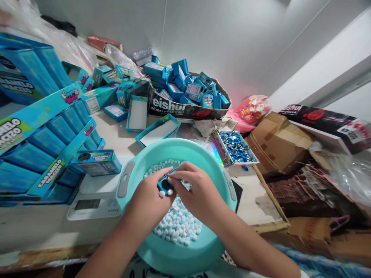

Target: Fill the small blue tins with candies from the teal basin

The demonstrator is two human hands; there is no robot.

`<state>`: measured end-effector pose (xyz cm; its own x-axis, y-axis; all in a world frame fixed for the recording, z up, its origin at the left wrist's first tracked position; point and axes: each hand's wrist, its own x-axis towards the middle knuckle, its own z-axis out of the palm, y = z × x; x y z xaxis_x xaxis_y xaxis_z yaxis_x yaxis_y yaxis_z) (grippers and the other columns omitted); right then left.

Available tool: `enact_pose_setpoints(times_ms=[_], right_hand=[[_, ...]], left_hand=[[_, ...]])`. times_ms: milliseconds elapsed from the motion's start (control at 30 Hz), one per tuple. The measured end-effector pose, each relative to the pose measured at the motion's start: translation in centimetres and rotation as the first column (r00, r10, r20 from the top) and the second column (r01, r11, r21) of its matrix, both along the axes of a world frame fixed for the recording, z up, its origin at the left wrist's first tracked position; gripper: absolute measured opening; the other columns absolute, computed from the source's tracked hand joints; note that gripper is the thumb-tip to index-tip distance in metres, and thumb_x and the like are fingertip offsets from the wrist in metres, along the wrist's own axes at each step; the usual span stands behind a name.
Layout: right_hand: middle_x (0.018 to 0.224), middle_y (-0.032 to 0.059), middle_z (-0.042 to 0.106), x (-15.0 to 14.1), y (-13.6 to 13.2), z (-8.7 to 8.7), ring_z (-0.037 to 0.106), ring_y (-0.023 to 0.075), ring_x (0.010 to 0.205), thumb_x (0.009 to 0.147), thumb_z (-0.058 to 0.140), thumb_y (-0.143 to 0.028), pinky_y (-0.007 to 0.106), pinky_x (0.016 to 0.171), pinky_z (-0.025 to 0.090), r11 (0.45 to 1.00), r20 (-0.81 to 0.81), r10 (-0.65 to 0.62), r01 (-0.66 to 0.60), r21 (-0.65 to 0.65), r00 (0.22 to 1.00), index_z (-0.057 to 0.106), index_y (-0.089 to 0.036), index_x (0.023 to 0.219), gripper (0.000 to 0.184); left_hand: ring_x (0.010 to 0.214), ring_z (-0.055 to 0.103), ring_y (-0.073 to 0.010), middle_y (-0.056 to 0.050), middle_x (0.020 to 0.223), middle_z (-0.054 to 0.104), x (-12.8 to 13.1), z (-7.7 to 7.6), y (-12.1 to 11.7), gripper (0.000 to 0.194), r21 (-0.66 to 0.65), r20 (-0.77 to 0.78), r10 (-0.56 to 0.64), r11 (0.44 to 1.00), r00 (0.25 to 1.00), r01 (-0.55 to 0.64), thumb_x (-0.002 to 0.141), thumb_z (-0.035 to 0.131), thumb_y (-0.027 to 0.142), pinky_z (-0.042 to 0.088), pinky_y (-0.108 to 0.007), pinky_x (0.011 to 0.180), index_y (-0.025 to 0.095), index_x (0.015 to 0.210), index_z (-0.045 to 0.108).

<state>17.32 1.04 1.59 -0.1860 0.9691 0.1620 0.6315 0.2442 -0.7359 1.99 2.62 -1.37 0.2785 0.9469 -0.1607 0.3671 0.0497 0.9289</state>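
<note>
A teal basin [162,152] sits at the table's near edge with a heap of small white candies [178,224] in it. Over the basin my left hand [150,197] grips a small blue box [164,184] that has a dark round hole. Against that box my right hand [195,189] has its fingers pinched together, and a white candy sits at the hole. What the right fingertips hold is too small to make out.
A white scale [92,202] carries a blue box [97,161] left of the basin. Blue display cartons [37,146] stack at the left. Behind stand open blue trays [158,131], a carton of small boxes [188,90] and a tray of blue pieces [236,148]. Cardboard [278,143] lies right.
</note>
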Motion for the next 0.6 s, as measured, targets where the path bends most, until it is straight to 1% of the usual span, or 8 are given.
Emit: enact_pose_setpoints(times_ms=[67,100,200,267,367,467,533,600], right_hand=[[0.093,0.0048,0.067,-0.4,0.0,-0.1,0.062,0.0191,0.083,0.091,0.063,-0.006,0.033,0.072,0.048,0.998,-0.123,0.034,-0.041,-0.056,0.992,0.077,-0.018,0.093,0.019],[0.095,0.0044,0.068,-0.5,0.0,-0.2,0.063,0.0187,0.083,0.090,0.063,-0.005,0.032,0.071,0.049,0.995,-0.192,0.053,-0.069,-0.075,0.980,0.077,-0.019,0.096,0.020],[0.095,0.0041,0.071,-0.7,0.0,-0.4,0.066,0.0194,0.084,0.091,0.062,-0.009,0.031,0.069,0.051,0.990,-0.350,0.084,-0.117,-0.076,0.933,0.075,-0.020,0.099,0.019],[0.093,0.0046,0.070,-0.6,-0.1,-0.3,0.066,0.0201,0.086,0.093,0.060,-0.014,0.031,0.072,0.052,0.995,-0.399,0.084,-0.101,-0.021,0.913,0.074,-0.020,0.100,0.016],[0.096,0.0065,0.068,-0.5,-0.2,0.0,0.064,0.0207,0.089,0.097,0.056,-0.016,0.034,0.078,0.052,0.992,-0.365,0.114,-0.086,0.092,0.924,0.072,-0.020,0.105,0.019],[0.101,0.0076,0.067,0.2,0.1,-0.1,0.063,0.0216,0.093,0.098,0.054,-0.016,0.035,0.081,0.052,0.987,-0.280,0.132,-0.099,0.128,0.951,0.071,-0.021,0.110,0.022],[0.104,0.0081,0.067,1.4,0.4,-0.7,0.063,0.0221,0.096,0.100,0.050,-0.017,0.035,0.082,0.051,0.988,-0.221,0.094,-0.063,0.143,0.971,0.070,-0.021,0.109,0.023],[0.105,0.0092,0.067,3.2,0.7,-1.6,0.064,0.0240,0.097,0.100,0.045,-0.017,0.037,0.084,0.051,0.992,-0.088,0.027,-0.016,0.126,0.996,0.070,-0.020,0.107,0.026]], left_hand=[[0.115,0.066,-0.0293,-0.011,0.130,0.067,0.0,0.0,0.0,0.060,-0.010,0.004,-0.024,1.000,1.000,0.024,0.075,0.062,0.023,0.058,-0.035,0.091,0.016,0.134,0.064],[0.121,0.063,-0.0305,-0.011,0.133,0.066,0.0,-0.1,0.0,0.062,-0.007,0.010,-0.040,0.999,0.999,0.041,0.074,0.060,0.021,0.055,-0.038,0.098,0.015,0.136,0.063],[0.129,0.057,-0.0316,-0.013,0.140,0.061,0.0,-0.3,0.1,0.068,0.003,0.026,-0.045,0.999,0.999,0.045,0.073,0.059,0.021,0.048,-0.044,0.110,0.011,0.140,0.058],[0.132,0.055,-0.0319,-0.012,0.142,0.059,0.0,-0.6,0.2,0.070,-0.011,0.025,-0.009,1.000,1.000,0.009,0.072,0.063,0.023,0.046,-0.046,0.113,0.012,0.141,0.057],[0.133,0.055,-0.0318,-0.013,0.143,0.058,0.0,-0.9,0.3,0.074,-0.049,0.049,0.015,0.999,0.999,-0.012,0.071,0.068,0.022,0.047,-0.046,0.112,0.013,0.144,0.053],[0.133,0.055,-0.0304,-0.012,0.144,0.057,0.1,-0.7,0.4,0.076,-0.079,0.057,0.006,0.997,0.998,-0.002,0.072,0.069,0.019,0.047,-0.046,0.113,0.014,0.146,0.050],[0.134,0.054,-0.0280,-0.011,0.145,0.057,0.2,-0.3,0.2,0.074,-0.076,0.042,0.023,0.997,0.999,-0.020,0.074,0.069,0.016,0.045,-0.044,0.116,0.014,0.145,0.051],[0.134,0.055,-0.0246,-0.009,0.144,0.058,0.3,0.2,-0.1,0.071,-0.065,0.088,0.068,0.996,0.994,-0.062,0.077,0.070,0.017,0.045,-0.039,0.116,0.015,0.145,0.051]])
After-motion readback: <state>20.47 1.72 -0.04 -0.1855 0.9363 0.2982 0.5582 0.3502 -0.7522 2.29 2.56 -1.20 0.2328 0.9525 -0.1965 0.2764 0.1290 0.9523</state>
